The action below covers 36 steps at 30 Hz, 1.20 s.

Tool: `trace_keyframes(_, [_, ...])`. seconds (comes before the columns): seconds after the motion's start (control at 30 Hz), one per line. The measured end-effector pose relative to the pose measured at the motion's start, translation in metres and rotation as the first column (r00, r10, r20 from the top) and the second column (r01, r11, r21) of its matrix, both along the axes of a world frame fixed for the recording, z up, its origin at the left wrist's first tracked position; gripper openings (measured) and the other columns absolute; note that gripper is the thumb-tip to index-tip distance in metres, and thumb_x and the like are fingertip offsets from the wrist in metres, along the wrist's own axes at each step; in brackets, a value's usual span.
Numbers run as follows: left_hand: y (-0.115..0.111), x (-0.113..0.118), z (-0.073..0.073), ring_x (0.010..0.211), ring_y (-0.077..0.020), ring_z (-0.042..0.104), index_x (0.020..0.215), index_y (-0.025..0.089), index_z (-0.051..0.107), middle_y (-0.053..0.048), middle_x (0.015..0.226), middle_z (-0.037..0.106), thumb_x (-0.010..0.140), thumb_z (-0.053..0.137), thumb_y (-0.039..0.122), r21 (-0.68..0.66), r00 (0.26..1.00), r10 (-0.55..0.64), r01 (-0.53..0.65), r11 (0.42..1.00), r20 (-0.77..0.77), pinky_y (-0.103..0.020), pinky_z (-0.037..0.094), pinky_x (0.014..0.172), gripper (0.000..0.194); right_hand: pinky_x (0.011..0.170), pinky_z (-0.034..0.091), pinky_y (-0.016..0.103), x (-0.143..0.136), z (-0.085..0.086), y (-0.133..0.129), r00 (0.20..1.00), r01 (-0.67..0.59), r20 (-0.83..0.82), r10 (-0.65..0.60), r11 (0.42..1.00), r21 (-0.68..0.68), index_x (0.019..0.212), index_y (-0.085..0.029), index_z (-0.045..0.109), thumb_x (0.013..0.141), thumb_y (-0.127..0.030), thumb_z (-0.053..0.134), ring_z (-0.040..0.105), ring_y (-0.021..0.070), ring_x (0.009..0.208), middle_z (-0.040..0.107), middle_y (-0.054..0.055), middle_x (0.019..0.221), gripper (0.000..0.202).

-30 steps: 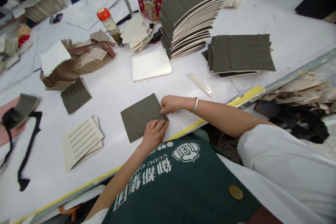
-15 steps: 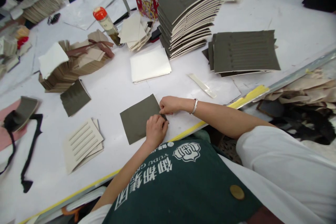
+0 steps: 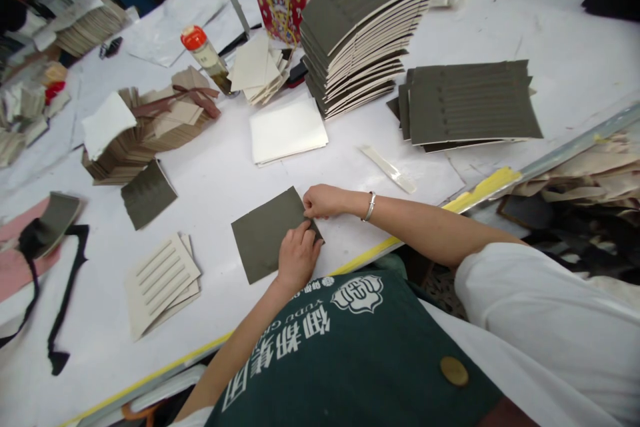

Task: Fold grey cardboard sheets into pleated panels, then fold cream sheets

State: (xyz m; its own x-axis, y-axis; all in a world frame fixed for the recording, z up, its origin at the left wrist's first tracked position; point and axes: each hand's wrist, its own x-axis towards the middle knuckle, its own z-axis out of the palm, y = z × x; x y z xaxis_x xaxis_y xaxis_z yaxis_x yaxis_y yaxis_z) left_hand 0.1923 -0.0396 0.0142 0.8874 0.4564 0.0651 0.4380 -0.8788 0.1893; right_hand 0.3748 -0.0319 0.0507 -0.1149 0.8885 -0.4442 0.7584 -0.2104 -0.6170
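A dark olive sheet (image 3: 265,230) lies flat on the white table in front of me. My left hand (image 3: 299,252) rests on its lower right part, fingers on the surface and a little apart, thumb near the right corner. At the sheet's right edge, my right hand (image 3: 324,201) is closed with fingertips pinched on that edge. The fingers partly hide what lies under them. A silver bangle (image 3: 369,206) circles the right wrist.
Behind the sheet are white cards (image 3: 289,130), a tall stack of dark panels (image 3: 367,0), a lower dark stack (image 3: 470,103) and a pale strip (image 3: 387,169). Leftward lie slotted beige cards (image 3: 165,280), a dark piece (image 3: 149,195), a tied bundle (image 3: 155,123) and a red-capped jar (image 3: 203,53).
The view has shifted slightly. My left hand's fingers have straightened and spread somewhat on the sheet. The right hand keeps its place at the edge.
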Motion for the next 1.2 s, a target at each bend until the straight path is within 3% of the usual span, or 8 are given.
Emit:
trace_keyframes(0.13, [0.002,0.001,0.003,0.086,-0.0210,0.051,0.084,0.017,0.056,-0.009,0.114,0.057,0.086,0.047,0.029,0.024,0.999,-0.033,0.034,0.999,-0.037,-0.036,0.043,0.077,0.015,0.048,0.034,0.020,0.001,0.003,0.007,0.997,-0.063,0.042,0.062,0.998,0.013,0.074,-0.009,0.069,0.069,-0.021,0.051,0.054,0.0116,0.050,0.065,0.006,0.057,0.022])
trace_keyframes(0.3, [0.004,0.001,0.005,0.086,-0.0204,0.053,0.085,0.017,0.056,-0.008,0.112,0.059,0.085,0.049,0.030,0.004,0.998,-0.040,0.040,0.999,-0.049,-0.036,0.045,0.078,0.015,0.049,0.034,0.021,0.008,-0.003,0.024,0.999,-0.045,0.029,0.043,0.997,0.055,0.075,-0.008,0.069,0.071,-0.030,0.052,0.054,0.0120,0.051,0.066,0.008,0.062,0.029])
trace_keyframes(0.53, [0.013,0.002,0.003,0.108,-0.0266,0.050,0.112,0.013,0.048,-0.016,0.129,0.046,0.081,0.055,0.036,-0.110,0.997,0.034,-0.042,0.993,-0.070,-0.041,0.042,0.090,0.039,0.052,0.033,0.023,0.005,-0.005,0.030,0.987,-0.102,0.128,0.093,0.992,0.068,0.080,-0.010,0.070,0.066,-0.023,0.052,0.056,0.0147,0.058,0.068,0.008,0.065,0.026])
trace_keyframes(0.8, [0.020,0.016,0.023,0.107,-0.0276,0.053,0.101,0.015,0.051,-0.016,0.136,0.038,0.076,0.062,0.032,-0.252,0.975,0.025,-0.081,0.964,-0.220,-0.041,0.044,0.088,0.032,0.053,0.036,0.021,0.020,-0.004,0.050,0.996,-0.065,0.072,0.060,0.996,0.067,0.082,-0.009,0.070,0.069,-0.025,0.050,0.056,0.0128,0.055,0.068,0.008,0.067,0.029])
trace_keyframes(1.2, [0.026,0.020,0.024,0.110,-0.0310,0.052,0.091,0.018,0.049,-0.018,0.138,0.035,0.071,0.067,0.029,-0.306,0.979,0.006,-0.069,0.949,-0.202,-0.044,0.047,0.082,0.029,0.051,0.038,0.020,0.023,-0.001,0.058,0.998,-0.065,-0.004,0.065,0.998,0.002,0.079,-0.007,0.069,0.069,-0.020,0.049,0.056,0.0120,0.054,0.068,0.010,0.071,0.026])
